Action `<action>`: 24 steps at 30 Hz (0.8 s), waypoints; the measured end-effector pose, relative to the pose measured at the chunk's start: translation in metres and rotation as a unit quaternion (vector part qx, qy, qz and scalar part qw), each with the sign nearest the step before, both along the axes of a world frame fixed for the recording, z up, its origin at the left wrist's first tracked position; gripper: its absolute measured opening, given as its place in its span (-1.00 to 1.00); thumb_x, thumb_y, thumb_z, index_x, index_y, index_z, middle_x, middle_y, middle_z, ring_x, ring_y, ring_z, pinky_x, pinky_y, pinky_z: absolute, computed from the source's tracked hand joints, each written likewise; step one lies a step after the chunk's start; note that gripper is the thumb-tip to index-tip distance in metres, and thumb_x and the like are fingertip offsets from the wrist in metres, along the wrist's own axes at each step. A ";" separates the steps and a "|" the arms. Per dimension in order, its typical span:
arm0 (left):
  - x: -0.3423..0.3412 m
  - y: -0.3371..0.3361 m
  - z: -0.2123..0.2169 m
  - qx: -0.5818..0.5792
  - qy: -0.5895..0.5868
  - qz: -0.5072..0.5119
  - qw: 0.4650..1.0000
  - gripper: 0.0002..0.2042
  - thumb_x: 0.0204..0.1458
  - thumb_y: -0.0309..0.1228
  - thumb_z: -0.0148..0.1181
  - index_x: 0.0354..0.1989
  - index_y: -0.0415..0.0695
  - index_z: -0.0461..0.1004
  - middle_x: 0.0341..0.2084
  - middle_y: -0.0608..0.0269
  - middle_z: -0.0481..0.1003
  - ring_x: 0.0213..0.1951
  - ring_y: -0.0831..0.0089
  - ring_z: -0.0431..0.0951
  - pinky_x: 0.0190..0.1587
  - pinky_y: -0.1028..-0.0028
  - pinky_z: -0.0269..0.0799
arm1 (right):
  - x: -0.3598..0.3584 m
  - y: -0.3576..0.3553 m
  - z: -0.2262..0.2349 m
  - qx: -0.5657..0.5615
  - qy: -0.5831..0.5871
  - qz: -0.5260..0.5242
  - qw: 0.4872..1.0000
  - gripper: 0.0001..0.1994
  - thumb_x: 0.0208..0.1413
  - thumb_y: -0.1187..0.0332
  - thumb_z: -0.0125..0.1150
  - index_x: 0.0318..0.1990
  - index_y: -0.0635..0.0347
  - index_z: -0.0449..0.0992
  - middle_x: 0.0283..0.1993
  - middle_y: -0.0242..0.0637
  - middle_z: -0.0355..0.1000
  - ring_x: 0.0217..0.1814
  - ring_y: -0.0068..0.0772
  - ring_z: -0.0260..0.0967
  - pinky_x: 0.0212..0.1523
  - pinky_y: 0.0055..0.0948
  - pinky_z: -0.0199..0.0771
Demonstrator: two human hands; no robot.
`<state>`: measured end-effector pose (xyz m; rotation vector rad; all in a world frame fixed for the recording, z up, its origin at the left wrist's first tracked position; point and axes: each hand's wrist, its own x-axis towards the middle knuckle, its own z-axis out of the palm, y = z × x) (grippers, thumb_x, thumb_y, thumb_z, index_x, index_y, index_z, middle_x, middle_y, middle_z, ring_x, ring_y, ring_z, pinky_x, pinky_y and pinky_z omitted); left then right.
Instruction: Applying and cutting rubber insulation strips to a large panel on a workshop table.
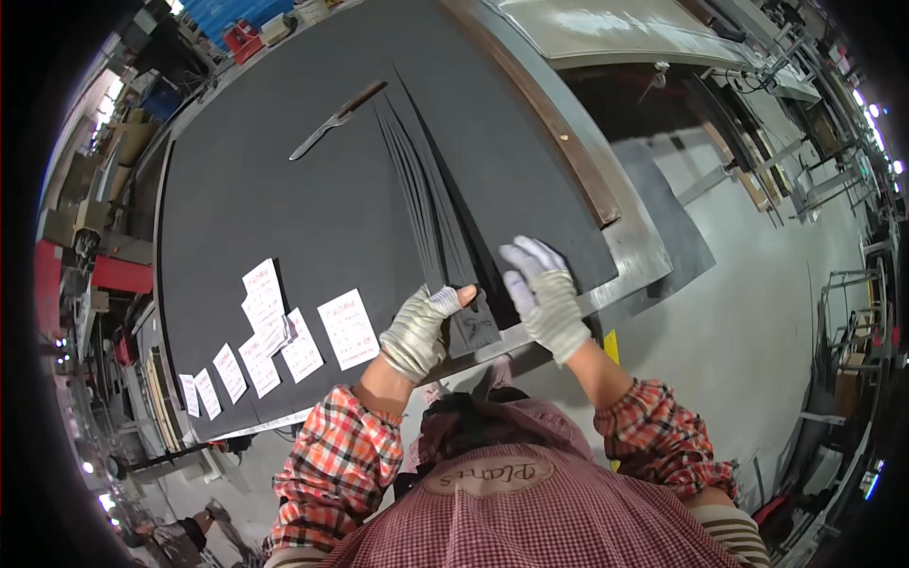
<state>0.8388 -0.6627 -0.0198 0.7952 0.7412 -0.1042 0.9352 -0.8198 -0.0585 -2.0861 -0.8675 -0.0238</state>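
A fan of long narrow black strips [431,204] lies on a large black sheet [284,199] that covers the table. My left hand [417,327], in a grey work glove with the thumb tip bare, pinches the near ends of the strips. My right hand [542,293], in a white and grey glove, lies flat with fingers spread on the black sheet just right of the strips, near the table's front edge. A long knife [336,118] with a brown handle rests on the sheet farther away, beyond both hands.
Several white paper slips [275,336] lie on the sheet to the left of my left hand. A brown wooden bar [559,133] runs along the table's right side beside a grey metal border [634,256]. Racks and frames stand on the floor at right.
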 end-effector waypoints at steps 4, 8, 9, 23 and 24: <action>-0.004 0.000 -0.016 -0.086 -0.004 0.012 0.996 -0.58 -0.12 -0.29 0.33 -0.10 -0.22 0.39 -0.20 0.07 0.45 -0.17 0.20 0.48 -0.10 0.19 0.44 | -0.018 -0.011 0.030 0.122 0.501 0.031 0.856 -0.52 0.00 0.24 0.25 0.02 0.35 0.33 -0.12 -0.05 0.37 -0.12 -0.27 0.39 -0.18 -0.34 0.44; -0.006 0.000 -0.018 -0.087 0.054 0.026 0.994 -0.70 -0.09 -0.23 0.30 -0.25 -0.10 0.41 -0.27 0.18 0.43 -0.13 0.35 0.40 -0.05 0.27 0.35 | -0.025 -0.003 0.033 0.057 0.570 0.083 0.815 -0.37 -0.07 0.23 0.33 0.04 0.56 0.24 -0.23 -0.11 0.39 -0.25 -0.43 0.37 -0.31 -0.53 0.45; -0.006 -0.001 -0.017 -0.083 0.075 0.025 0.993 -0.70 -0.09 -0.23 0.30 -0.25 -0.10 0.41 -0.27 0.18 0.43 -0.13 0.35 0.40 -0.05 0.27 0.35 | -0.025 0.000 0.031 0.008 0.518 0.081 0.851 -0.40 -0.10 0.29 0.36 -0.01 0.58 0.25 -0.25 -0.14 0.40 -0.28 -0.44 0.38 -0.31 -0.57 0.43; -0.006 -0.008 -0.022 -0.135 -0.017 0.095 0.986 -0.77 -0.02 -0.33 0.19 -0.23 -0.17 0.46 -0.29 0.12 0.50 -0.22 0.21 0.51 -0.12 0.23 0.46 | -0.024 -0.003 0.014 0.183 0.700 0.055 0.688 -0.72 -0.09 0.43 0.31 -0.20 0.26 0.41 -0.40 -0.38 0.40 -0.43 -0.51 0.41 -0.41 -0.56 0.49; -0.005 -0.008 -0.023 -0.130 0.004 0.099 0.986 -0.77 -0.02 -0.33 0.19 -0.23 -0.17 0.46 -0.29 0.12 0.50 -0.22 0.21 0.51 -0.12 0.23 0.46 | -0.024 -0.002 0.014 0.201 0.706 0.055 0.677 -0.74 -0.08 0.43 0.30 -0.21 0.24 0.43 -0.40 -0.39 0.41 -0.42 -0.51 0.41 -0.40 -0.56 0.49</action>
